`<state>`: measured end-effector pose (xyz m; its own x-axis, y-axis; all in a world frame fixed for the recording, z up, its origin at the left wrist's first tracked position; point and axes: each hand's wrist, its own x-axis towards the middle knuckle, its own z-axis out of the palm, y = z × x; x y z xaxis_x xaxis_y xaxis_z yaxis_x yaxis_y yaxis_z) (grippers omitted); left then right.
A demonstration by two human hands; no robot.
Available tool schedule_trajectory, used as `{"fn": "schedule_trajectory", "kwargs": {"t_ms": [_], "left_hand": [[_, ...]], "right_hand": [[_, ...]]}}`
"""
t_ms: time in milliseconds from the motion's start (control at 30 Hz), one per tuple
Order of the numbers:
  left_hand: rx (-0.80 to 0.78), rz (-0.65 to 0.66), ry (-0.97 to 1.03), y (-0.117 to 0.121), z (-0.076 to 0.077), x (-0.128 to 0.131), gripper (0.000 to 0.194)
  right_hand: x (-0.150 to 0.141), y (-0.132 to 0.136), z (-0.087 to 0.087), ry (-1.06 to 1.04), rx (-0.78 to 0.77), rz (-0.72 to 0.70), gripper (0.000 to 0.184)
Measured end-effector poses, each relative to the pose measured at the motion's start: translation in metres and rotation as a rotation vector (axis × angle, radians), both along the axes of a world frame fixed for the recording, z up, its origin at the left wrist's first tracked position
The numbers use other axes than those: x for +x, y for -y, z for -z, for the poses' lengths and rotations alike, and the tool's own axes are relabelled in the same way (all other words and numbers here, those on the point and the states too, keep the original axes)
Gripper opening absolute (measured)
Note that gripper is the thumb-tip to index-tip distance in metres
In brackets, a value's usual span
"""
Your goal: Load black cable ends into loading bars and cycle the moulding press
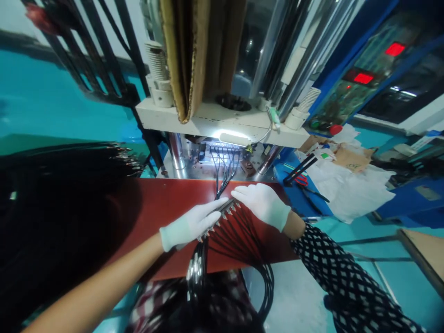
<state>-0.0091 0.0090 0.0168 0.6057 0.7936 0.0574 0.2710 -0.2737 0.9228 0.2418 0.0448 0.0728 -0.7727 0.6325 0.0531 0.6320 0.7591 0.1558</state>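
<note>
My left hand [194, 224], in a white glove, grips the lower left end of a dark narrow metal bar [227, 204] between thumb and fingers. A row of metal cable ends [225, 215] sticks out along the bar's near side. From them black cables [239, 236] fan down towards my lap. My right hand [265, 203], also gloved, closes on the bar's upper right end; its thumb is hidden. Just beyond the bar, several black cables [225, 181] run up to a lit metal mould [222, 155] in the press.
Under my hands is a red-brown board [156, 199]. The press's pale plate [208, 125] overhangs behind it. A big bundle of black cables [69, 199] lies left. To the right are red-handled scissors [301, 179], white plastic bags [340, 194] and a control box with a red button [336, 129].
</note>
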Motion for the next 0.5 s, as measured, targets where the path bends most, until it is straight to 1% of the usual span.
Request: {"fn": "schedule_trajectory", "kwargs": {"t_ms": [67, 167, 233, 333, 433, 500], "left_hand": [[0.004, 0.007, -0.031, -0.001, -0.005, 0.006, 0.057], [-0.009, -0.036, -0.060, 0.002, -0.012, 0.013, 0.059], [-0.018, -0.061, -0.059, 0.005, -0.016, 0.016, 0.059], [-0.023, -0.088, -0.057, 0.010, -0.020, 0.019, 0.060], [-0.027, -0.100, -0.061, 0.013, -0.020, 0.019, 0.061], [-0.030, -0.103, -0.054, 0.015, -0.019, 0.020, 0.061]], "right_hand": [[0.003, 0.007, 0.001, -0.067, 0.040, 0.029, 0.031], [0.005, 0.034, 0.004, -0.355, 0.086, 0.144, 0.024], [0.001, 0.054, 0.010, -0.497, 0.110, 0.233, 0.018], [-0.011, 0.072, 0.025, -0.542, 0.179, 0.347, 0.015], [-0.023, 0.075, 0.038, -0.539, 0.236, 0.431, 0.015], [-0.030, 0.073, 0.042, -0.539, 0.252, 0.459, 0.015]]}}
